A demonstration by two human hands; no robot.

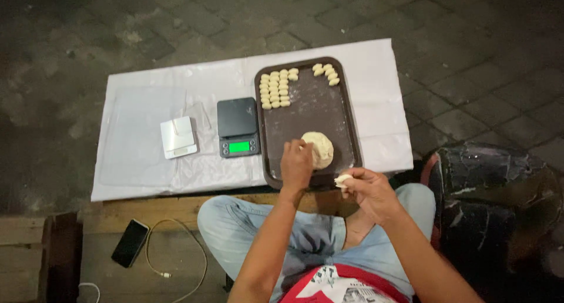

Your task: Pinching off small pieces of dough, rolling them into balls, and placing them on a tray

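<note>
Left hand [296,164] pressing fingertips into dough ball [319,148] sitting near front edge of brown tray [305,112], right hand [367,191] pinching small dough piece [342,179] just off tray's front right corner, digital scale [238,127] beside tray's left edge.

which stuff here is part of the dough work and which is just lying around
In use: left hand, right hand, dough ball, small dough piece, brown tray, shaped pieces.

Lying about: black scale, white scale, phone, cable.
</note>
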